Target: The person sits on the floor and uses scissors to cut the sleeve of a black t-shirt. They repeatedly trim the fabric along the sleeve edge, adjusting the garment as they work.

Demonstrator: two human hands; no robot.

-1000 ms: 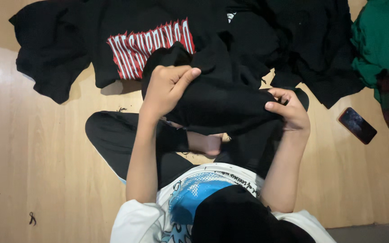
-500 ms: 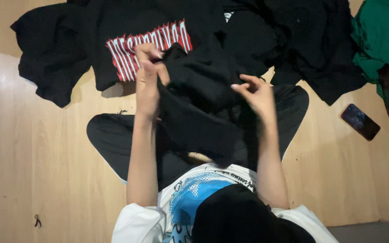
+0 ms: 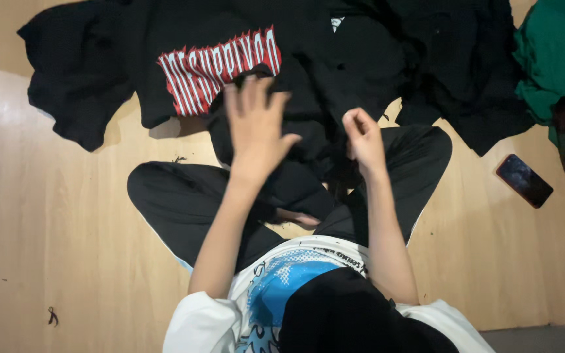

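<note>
I sit cross-legged on a wooden floor (image 3: 47, 235). A small black garment (image 3: 305, 140) lies bunched over my lap, reaching the clothes pile ahead. My left hand (image 3: 256, 127) hovers over its left part, fingers spread, holding nothing. My right hand (image 3: 364, 134) is curled at the garment's right edge and seems to pinch the cloth there. Just beyond both hands lies a black T-shirt with a red and white print (image 3: 220, 65).
More black clothes (image 3: 452, 65) spread across the far side. A green garment (image 3: 557, 59) lies at the far right, and a dark phone (image 3: 524, 180) rests on the floor to my right. My legs in black trousers (image 3: 165, 196) fill the middle.
The black garment, held up in both hands before, has come down over my lap. My left hand has let go and spread its fingers. The right hand moved forward and left.
</note>
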